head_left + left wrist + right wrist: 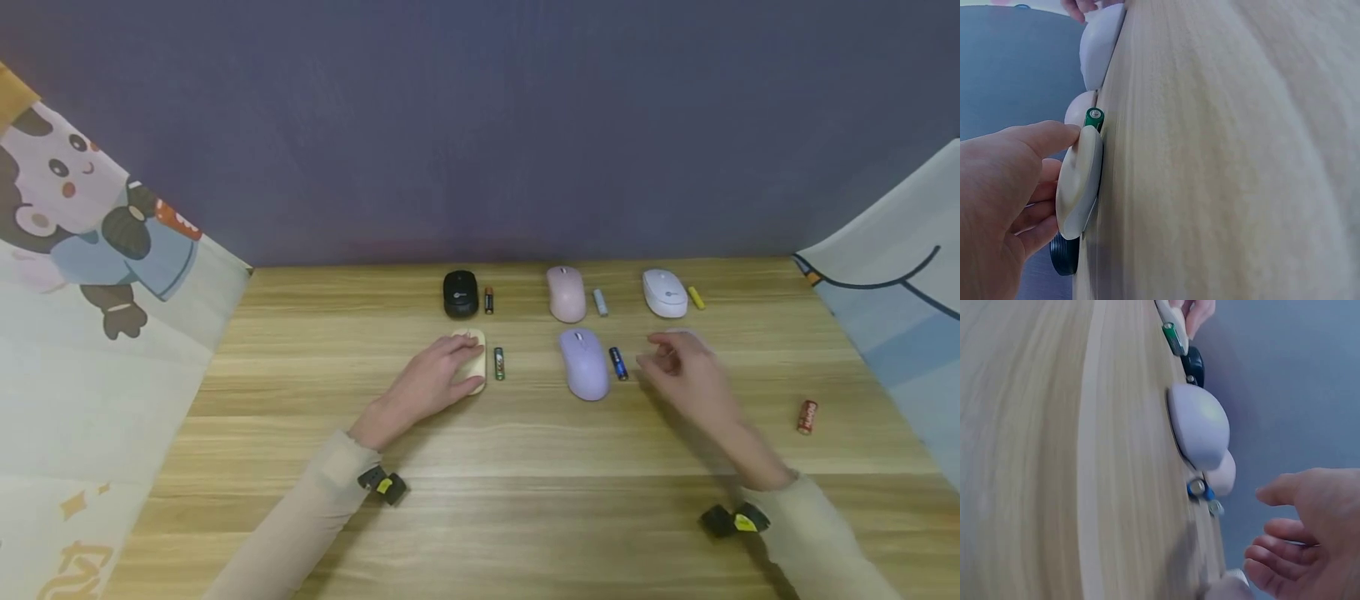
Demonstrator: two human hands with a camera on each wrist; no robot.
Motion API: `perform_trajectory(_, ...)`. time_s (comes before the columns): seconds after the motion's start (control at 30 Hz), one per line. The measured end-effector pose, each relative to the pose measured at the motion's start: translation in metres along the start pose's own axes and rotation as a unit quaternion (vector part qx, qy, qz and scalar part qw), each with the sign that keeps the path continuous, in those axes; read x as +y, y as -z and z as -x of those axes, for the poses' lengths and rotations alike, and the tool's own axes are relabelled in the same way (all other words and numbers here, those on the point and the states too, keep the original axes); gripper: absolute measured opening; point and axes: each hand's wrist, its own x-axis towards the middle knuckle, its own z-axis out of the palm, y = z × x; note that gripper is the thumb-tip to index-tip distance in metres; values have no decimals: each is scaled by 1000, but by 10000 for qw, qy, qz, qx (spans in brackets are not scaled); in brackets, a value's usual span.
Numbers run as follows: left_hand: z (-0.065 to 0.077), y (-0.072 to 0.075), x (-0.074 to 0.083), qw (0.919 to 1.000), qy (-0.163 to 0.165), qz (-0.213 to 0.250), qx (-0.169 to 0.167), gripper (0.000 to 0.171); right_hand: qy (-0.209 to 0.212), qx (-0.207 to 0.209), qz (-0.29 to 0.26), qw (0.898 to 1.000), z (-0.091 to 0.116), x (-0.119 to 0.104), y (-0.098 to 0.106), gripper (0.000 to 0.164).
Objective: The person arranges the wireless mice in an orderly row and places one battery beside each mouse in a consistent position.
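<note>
My left hand (429, 377) holds a cream computer mouse (475, 367), thumb on one side and fingers on the other in the left wrist view. Right of that mouse lies a green battery (499, 364). My right hand (688, 377), slightly blurred, is in the air right of a blue battery (617, 363), its fingers loosely bent and nothing seen between them. Under it, a pale mouse (690, 336) is mostly hidden; the right wrist view catches a whitish rounded shape (1229, 590) at the bottom edge. A lilac mouse (585, 365) sits between the hands.
Along the back stand a black mouse (461, 293) with a dark battery (489, 300), a pink mouse (566, 294) with a light blue battery (601, 302), and a white mouse (664, 293) with a yellow battery (697, 297). A red battery (807, 417) lies at the right of the wooden table (510, 517).
</note>
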Motion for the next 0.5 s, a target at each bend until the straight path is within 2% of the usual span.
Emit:
perform_trajectory(0.13,0,0,0,10000,6,4,23,55,112,262,-29,9996,5,8,10,31)
perform_trajectory(0.33,0,0,0,10000,-47,58,50,56,52,252,176,9995,12,18,29,28)
perform_trajectory(0.4,0,0,0,9999,-65,66,54,56,-25,234,333,9992,15,22,36,29)
perform_trajectory(0.5,0,0,-1,9999,-86,75,59,56,-429,109,584,9973,21,29,46,34)
